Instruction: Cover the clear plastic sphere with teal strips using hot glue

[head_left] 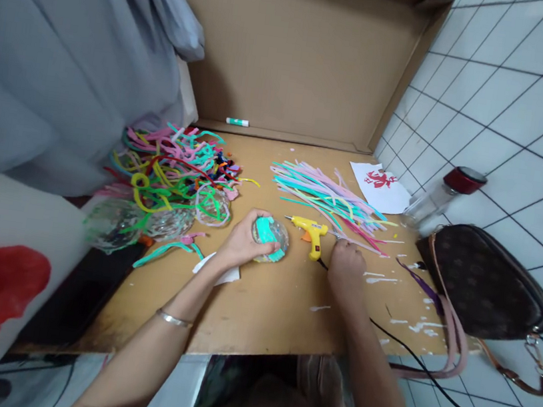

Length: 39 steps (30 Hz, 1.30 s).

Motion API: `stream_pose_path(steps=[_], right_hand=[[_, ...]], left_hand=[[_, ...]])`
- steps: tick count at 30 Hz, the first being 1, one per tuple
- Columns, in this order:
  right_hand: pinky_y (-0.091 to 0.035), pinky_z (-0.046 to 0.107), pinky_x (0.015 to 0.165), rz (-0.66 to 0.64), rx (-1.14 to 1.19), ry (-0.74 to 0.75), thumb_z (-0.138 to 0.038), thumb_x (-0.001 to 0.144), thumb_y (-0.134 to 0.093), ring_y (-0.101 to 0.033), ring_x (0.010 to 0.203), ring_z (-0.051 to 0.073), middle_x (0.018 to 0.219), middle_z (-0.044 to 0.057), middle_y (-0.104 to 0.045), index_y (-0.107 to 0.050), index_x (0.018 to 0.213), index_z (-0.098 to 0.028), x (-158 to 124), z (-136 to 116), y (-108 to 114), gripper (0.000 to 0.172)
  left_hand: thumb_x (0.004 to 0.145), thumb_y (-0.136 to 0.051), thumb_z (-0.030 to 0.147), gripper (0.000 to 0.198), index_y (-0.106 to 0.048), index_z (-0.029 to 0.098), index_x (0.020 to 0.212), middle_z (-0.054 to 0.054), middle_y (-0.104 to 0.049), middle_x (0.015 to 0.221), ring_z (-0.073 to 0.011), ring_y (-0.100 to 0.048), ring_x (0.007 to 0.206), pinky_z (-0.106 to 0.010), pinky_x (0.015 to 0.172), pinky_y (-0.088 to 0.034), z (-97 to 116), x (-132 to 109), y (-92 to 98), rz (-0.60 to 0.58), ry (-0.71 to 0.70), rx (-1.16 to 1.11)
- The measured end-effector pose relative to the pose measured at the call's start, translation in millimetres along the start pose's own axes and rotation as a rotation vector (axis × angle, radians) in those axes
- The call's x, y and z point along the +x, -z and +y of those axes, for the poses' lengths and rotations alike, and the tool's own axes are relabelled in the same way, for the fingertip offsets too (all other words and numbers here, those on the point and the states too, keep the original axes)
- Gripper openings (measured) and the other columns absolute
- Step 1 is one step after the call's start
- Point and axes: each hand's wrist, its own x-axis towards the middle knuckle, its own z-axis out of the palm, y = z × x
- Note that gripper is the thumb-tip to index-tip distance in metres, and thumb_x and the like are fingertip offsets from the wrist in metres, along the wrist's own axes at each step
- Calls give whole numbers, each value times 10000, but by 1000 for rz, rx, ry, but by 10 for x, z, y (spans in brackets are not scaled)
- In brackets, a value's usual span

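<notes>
My left hand (242, 240) is wrapped round a clear round container (283, 233), the bottom of a bottle by its look, with turquoise fuzzy strips across its face. A yellow hot glue gun (309, 228) lies on the table just right of it, nozzle toward the container. My right hand (347, 262) is closed at the back end of the glue gun, beside a bundle of pastel pipe cleaners (326, 194). What its fingers hold, if anything, is hidden. Beneath my left wrist lies a piece of white paper (225, 276).
A tangled heap of colourful pipe cleaners (171, 162) and clear plastic pieces (114, 222) covers the left side. A red-lidded bottle (436, 198), a brown bag (487, 284) and a printed paper (379, 186) stand right. A black cord (413, 348) crosses the table's right edge.
</notes>
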Motion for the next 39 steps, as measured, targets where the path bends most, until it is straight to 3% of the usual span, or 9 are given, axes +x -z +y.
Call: stream_pose_path(steps=[6,10,14,18,22,29,34,39], right_hand=[[-435,304,649,-64,59,-67,-52,837,-401,-656,869,269,979,206,-636,-591,1074,-55,162,71,-61,303],[-437,307,714,-34,55,-40,-79,859,-398,-629,957,268,1029,210,-634,-602,1073,-49,239,61,-13,296],[-440,312,754,16,119,-18,-330,939,-371,-618,964,261,1039,207,-639,-630,1024,-65,185,-114,61,380],[-458,319,686,-37,207,-29,-546,867,-452,-648,874,273,996,204,-659,-619,1027,-56,174,-358,40,542],[-476,325,690,-29,290,-97,-503,813,-520,-656,894,279,997,180,-666,-602,1053,-62,241,-473,-48,509],[-475,313,712,-49,352,-176,-402,778,-536,-653,921,274,1038,189,-652,-587,1064,-57,220,-426,-20,452],[-457,321,683,-39,378,-245,-392,806,-513,-651,895,278,1018,177,-657,-555,1097,-63,135,-276,27,441],[-421,307,673,79,403,-326,-418,822,-513,-630,902,258,1027,149,-646,-554,1080,-112,-2,-10,69,403]], left_hand=[[591,-706,399,635,-506,165,1147,-12,-614,907,-186,-598,811,-313,762,-497,-3,-9,-8,-2,-21,32],[593,-708,385,633,-497,162,1147,-24,-612,942,-185,-591,827,-312,767,-488,14,-13,-17,-5,-17,-3],[584,-712,392,654,-491,157,1153,-30,-614,956,-191,-594,843,-327,795,-488,35,-14,-18,-14,2,-9],[598,-703,376,643,-488,157,1163,-36,-611,1002,-195,-593,889,-323,826,-486,-7,-13,-27,-12,-34,1],[601,-699,415,662,-485,159,1173,-38,-613,1011,-209,-595,921,-343,857,-479,-12,-16,-38,-16,-26,39],[584,-698,410,664,-481,162,1161,-36,-623,1008,-210,-601,933,-344,863,-480,59,-33,-41,-30,-13,37],[589,-698,416,664,-480,160,1162,-50,-613,1054,-217,-593,973,-346,890,-469,45,-29,-44,-29,-18,40],[597,-694,412,655,-482,162,1165,-56,-607,1074,-222,-589,979,-352,896,-462,25,-21,-42,-25,-30,48]])
